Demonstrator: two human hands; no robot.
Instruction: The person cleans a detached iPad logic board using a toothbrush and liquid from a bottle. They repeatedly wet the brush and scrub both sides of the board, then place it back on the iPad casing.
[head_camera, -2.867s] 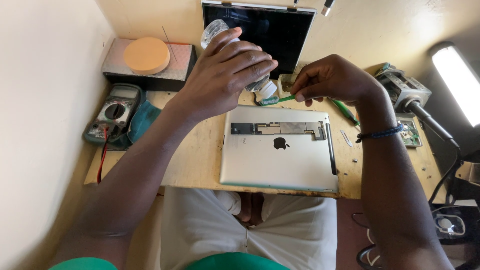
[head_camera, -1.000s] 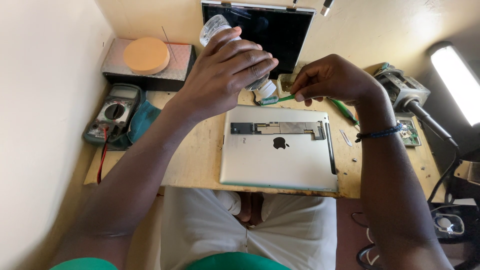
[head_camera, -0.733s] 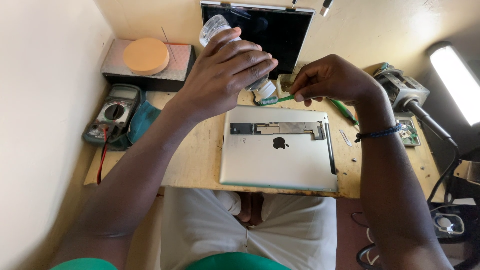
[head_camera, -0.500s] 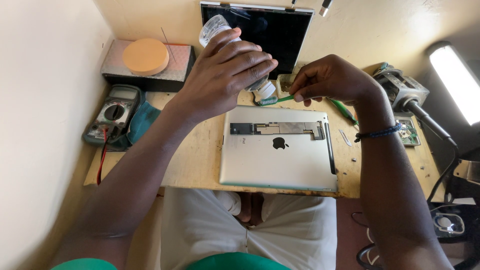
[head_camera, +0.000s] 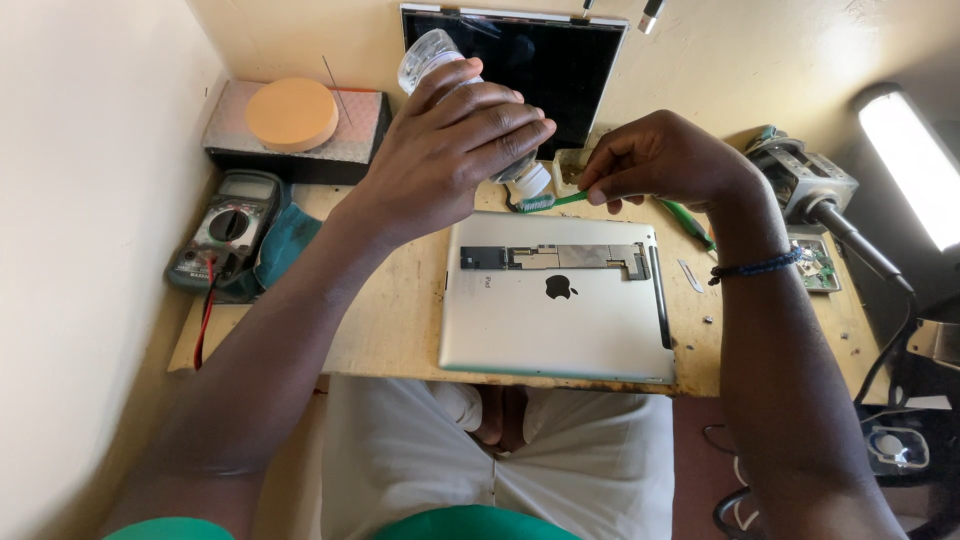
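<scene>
Your left hand (head_camera: 450, 150) wraps a small clear plastic bottle (head_camera: 470, 110), tipped with its white cap down, over the far part of the wooden counter (head_camera: 390, 320). Your right hand (head_camera: 665, 160) pinches a thin green brush (head_camera: 545, 202) just beside the cap. Near you lies a silver tablet shell (head_camera: 560, 320), back open, with a dark circuit board (head_camera: 555, 257) inside. A black screen panel (head_camera: 540, 60) stands at the far wall, a multimeter (head_camera: 220, 230) on the left. Your fingers (head_camera: 500, 125) close around the bottle and hide its middle.
</scene>
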